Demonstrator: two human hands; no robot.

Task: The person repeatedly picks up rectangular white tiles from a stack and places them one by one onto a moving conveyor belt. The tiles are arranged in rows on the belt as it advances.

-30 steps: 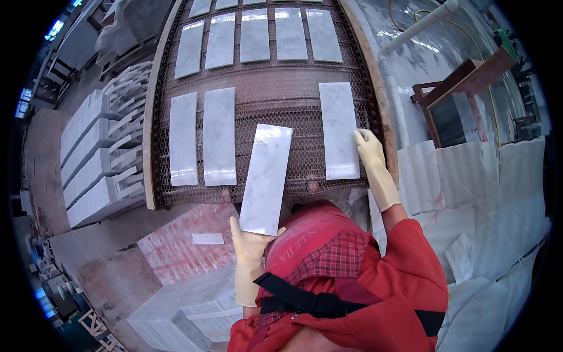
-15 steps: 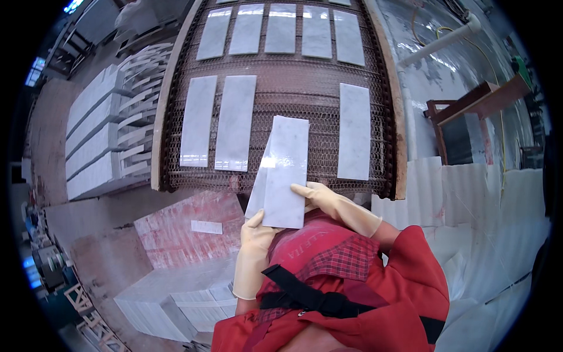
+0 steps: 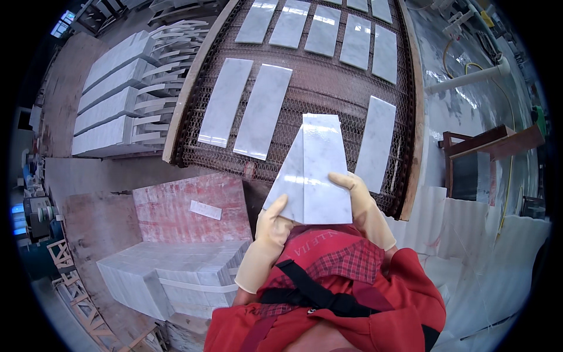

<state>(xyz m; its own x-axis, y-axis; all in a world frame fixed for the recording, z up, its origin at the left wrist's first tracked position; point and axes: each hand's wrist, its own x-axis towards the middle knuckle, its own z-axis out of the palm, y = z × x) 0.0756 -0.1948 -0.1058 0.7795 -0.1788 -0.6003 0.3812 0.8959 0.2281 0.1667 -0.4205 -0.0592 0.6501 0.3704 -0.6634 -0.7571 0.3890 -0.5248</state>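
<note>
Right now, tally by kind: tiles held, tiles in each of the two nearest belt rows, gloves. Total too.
Held tiles (visible): 2
Nearest-row tiles: 3
Second-row tiles: 5
Cream gloves: 2
Total: 12

Held tiles are white with faint grey mottling, left glove and right glove pale cream, jacket red, apron red with dark plaid, strap black, conveyor mesh rusty brown, side rail tan, board whitish with pinkish-red streaks, tile stack pale grey.
</note>
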